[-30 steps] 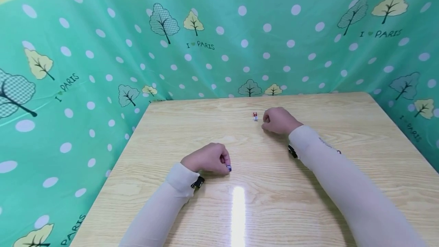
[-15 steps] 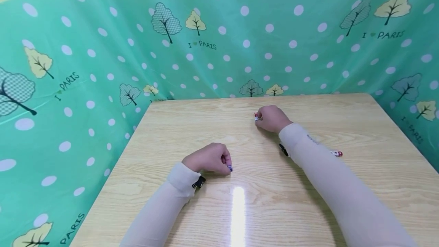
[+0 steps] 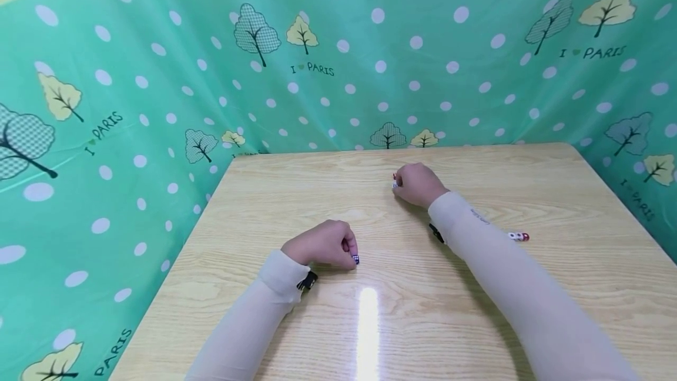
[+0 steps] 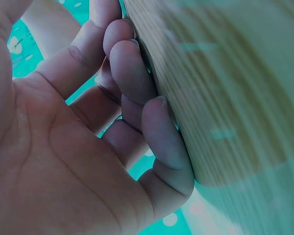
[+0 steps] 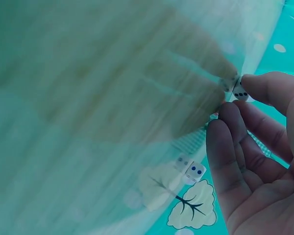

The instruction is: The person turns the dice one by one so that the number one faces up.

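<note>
My left hand [image 3: 324, 244] rests low at the middle of the table, thumb and index finger pinching a dark blue die with white dots [image 3: 355, 259]. In the left wrist view its other fingers [image 4: 161, 132] lie curled against the tabletop, and that die is out of sight. Farther back, my right hand [image 3: 419, 184] pinches a white die [image 5: 240, 92] between thumb and fingertips, close to the table. Right beside that die, on its far side, a red die [image 3: 394, 176] shows past the fingers.
Right of the right forearm, a short row of white dice [image 3: 512, 236] ends in a red die [image 3: 525, 236]. A white die with blue dots [image 5: 195, 171] stands on the table in the right wrist view. A green polka-dot curtain [image 3: 317, 93] encloses the wooden table [image 3: 296, 193].
My right hand has moved left to the white and red dice and now pinches the white one. The row of dice at right has come into view from behind the sleeve. My left hand stays put.
</note>
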